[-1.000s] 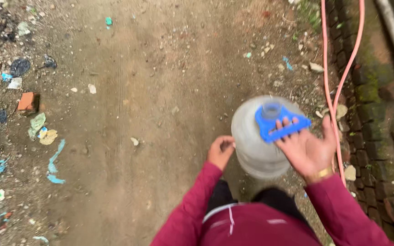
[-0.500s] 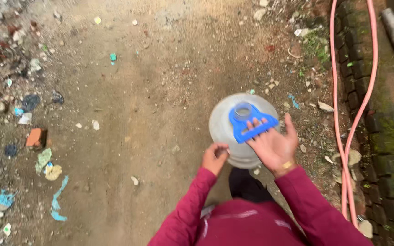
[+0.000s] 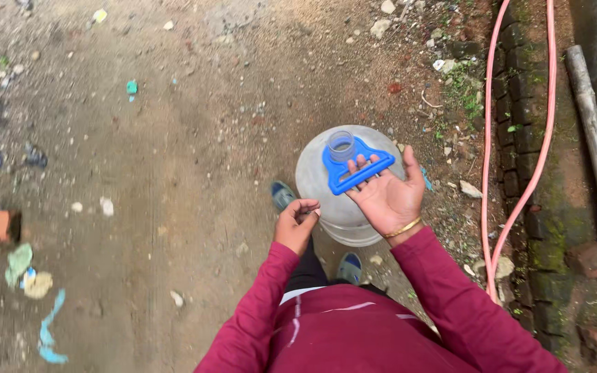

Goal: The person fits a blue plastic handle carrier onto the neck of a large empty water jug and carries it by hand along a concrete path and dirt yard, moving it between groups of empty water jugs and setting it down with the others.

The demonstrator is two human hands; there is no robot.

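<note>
A large clear water jug (image 3: 326,193) hangs in front of me over a dirt path, its open neck up. A blue plastic handle (image 3: 354,169) is clipped around the neck. My right hand (image 3: 385,197), palm up with a gold bangle at the wrist, has its fingers hooked through that handle and carries the jug. My left hand (image 3: 296,224) is curled into a loose fist just left of the jug, close to its side, holding nothing I can see. Both arms wear maroon sleeves. My blue shoes (image 3: 282,195) show under the jug.
Dirt ground (image 3: 174,173) with pebbles and litter scraps spreads to the left, with a brick piece (image 3: 1,226) at the far left. A pink hose (image 3: 492,173) runs along a mossy brick edging (image 3: 519,138) on the right, beside a grey pipe (image 3: 595,152).
I have walked forward along the path; the litter has slid back and left. The jug stays hanging from my right hand, and my left hand remains curled next to it.
</note>
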